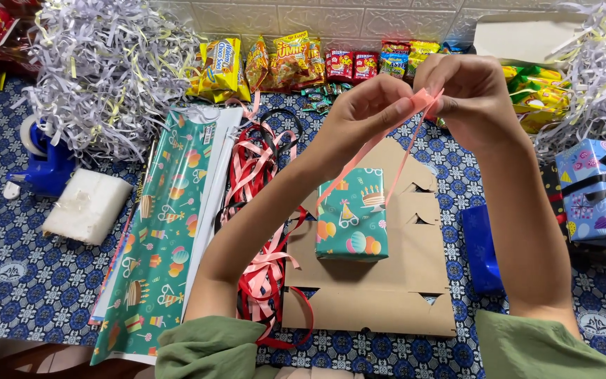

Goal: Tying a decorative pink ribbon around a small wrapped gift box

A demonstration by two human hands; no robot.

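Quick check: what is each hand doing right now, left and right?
Left hand: closed, fingers pinching the pink ribbon above the wrapped box.
Right hand: closed, pinching the same ribbon.

We see pink ribbon (394, 151), a teal gift box (353, 217) with party print on plain brown cardboard (387, 281), matching teal wrapping paper (166, 231), red/pink/black ribbons (257, 182), a blue patterned tablecloth (22, 274), and green sleeves (208, 347).

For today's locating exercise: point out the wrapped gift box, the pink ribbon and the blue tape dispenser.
wrapped gift box (352, 217), head view, its green top face.
pink ribbon (359, 158), head view, the strand running below the hands.
blue tape dispenser (49, 167), head view, its blue body.
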